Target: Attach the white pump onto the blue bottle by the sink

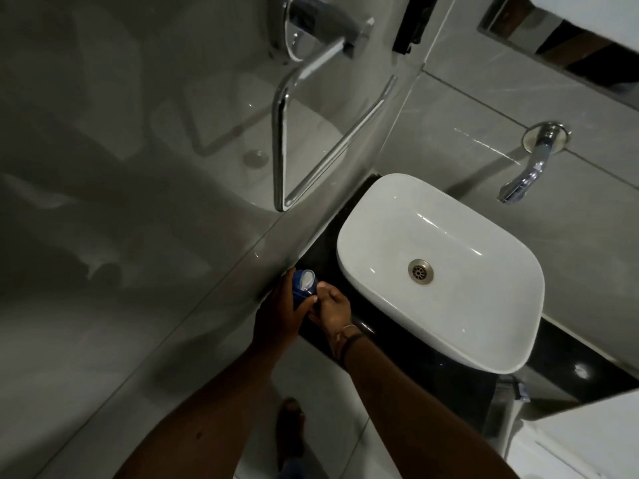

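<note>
The blue bottle (299,288) stands on the black counter (325,257) left of the white sink (491,316), close to the tiled wall. The white pump (306,279) sits on top of the bottle. My left hand (278,318) is wrapped around the bottle's body from the left. My right hand (330,311) is closed against the bottle's right side just below the pump; its fingertips touch near the pump's base. Most of the bottle is hidden by both hands.
A chrome tap (530,167) juts from the back wall above the sink. A chrome towel bar (287,133) hangs on the glossy left wall. A bare foot (290,430) stands on the pale floor below. A bin (501,409) sits under the counter.
</note>
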### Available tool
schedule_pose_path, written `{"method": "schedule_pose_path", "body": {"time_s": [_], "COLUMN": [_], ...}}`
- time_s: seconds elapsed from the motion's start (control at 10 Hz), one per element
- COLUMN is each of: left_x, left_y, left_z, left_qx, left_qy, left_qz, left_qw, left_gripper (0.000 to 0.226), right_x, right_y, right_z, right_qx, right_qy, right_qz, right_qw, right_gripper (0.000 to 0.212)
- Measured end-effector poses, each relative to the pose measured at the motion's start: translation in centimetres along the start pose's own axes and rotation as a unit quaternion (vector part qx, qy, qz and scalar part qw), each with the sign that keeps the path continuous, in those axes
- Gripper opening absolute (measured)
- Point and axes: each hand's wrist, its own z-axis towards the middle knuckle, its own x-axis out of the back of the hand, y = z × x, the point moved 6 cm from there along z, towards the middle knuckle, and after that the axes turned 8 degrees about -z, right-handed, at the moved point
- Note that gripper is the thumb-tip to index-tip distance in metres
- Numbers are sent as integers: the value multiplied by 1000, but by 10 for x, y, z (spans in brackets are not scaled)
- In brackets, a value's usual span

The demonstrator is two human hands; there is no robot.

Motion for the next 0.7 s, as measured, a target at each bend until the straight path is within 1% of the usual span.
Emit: {"method": "schedule_pose_path", "body": {"time_s": [0.1,0.2,0.3,0.4,0.5,0.6,0.7], "left_x": [0,-1,-1,1,5,16,32], "left_y": [1,1,1,3,7,22,60], "left_z": [1,1,2,2,-4,-19,-47], "left_qx": [3,8,13,13,24,3,-100], "left_qy": [9,5,-6,-13,-28,9,98], "left_qz": [1,-3,2,21,29,30,58], "left_qw": [1000,1000,1000,1000,999,999,988], "left_gripper": [75,75,77,82,93,95,84], "right_x": [-2,-3,-3,-4,-2,12,48], "right_y": [1,1,0,-2,-2,-7,-29], "right_z": [2,3,0,-3,-11,-22,-63], "right_qx": [18,25,18,21,16,57,166], "right_qy": [0,14,14,-1,-18,9,52], "right_qz": [23,36,32,-7,-29,-63,-98], "right_qw": [1000,999,999,1000,999,996,980], "right_gripper": [17,34,37,40,45,51,44]}}
